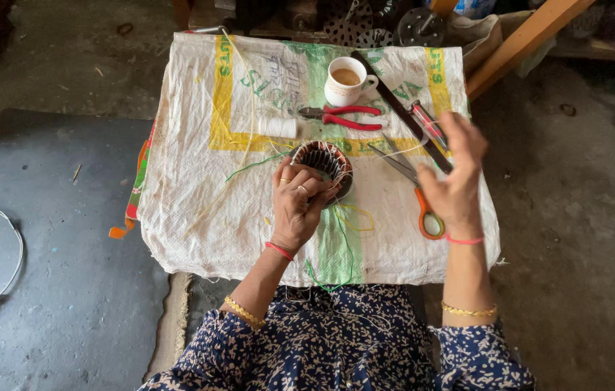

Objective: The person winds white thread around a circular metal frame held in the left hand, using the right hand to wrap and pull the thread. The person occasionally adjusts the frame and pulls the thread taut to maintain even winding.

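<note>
A round motor stator (324,161) with copper windings rests on a white woven sack (199,181) spread over a low surface. My left hand (297,203) grips the stator's near rim, rings on two fingers. My right hand (455,177) is raised to the right of it, fingers loosely curled, pulling a thin pale thread (401,150) that runs from the stator. Green and yellow wires (347,239) trail from the stator toward me.
On the sack lie a white cup of tea (346,80), red-handled pliers (343,116), a white thread spool (277,127), orange-handled scissors (423,206), a dark flat bar (401,108) and a screwdriver (427,123). A wooden beam (524,40) slants at the back right. A white cable (3,268) lies on the floor to the left.
</note>
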